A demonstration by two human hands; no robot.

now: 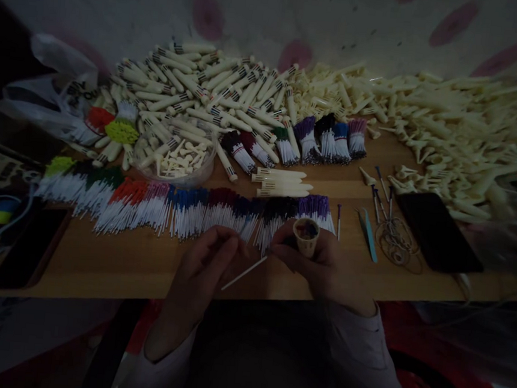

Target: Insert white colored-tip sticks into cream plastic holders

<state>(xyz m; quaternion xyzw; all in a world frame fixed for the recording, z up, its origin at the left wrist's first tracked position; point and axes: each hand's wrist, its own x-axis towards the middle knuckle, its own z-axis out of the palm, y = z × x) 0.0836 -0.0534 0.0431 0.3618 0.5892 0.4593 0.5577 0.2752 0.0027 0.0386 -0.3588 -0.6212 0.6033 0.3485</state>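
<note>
My right hand [325, 263] is wrapped around a cream multicolour pen barrel [307, 246], its open end tipped up toward me. Coloured tips show inside that opening. A thin white pen refill [243, 273] slants down to the left from the thumb and fingertips of the same hand. Just left of it is my left hand [207, 259], fingers curled and thumb pressed in; whatever they pinch, if anything, is hidden. Beyond both hands runs a row of white refills with coloured ends, among them purple [315, 207], black [279, 208] and orange [129, 190].
Finished-looking pens [196, 80] are heaped at the back, and loose cream parts [451, 114] fill the right. A clear tub [173, 177] holds small cream tips. Blue tweezers [367, 237], rubber bands [396, 242] and a dark phone [438, 231] lie at right; another phone [31, 249] at left.
</note>
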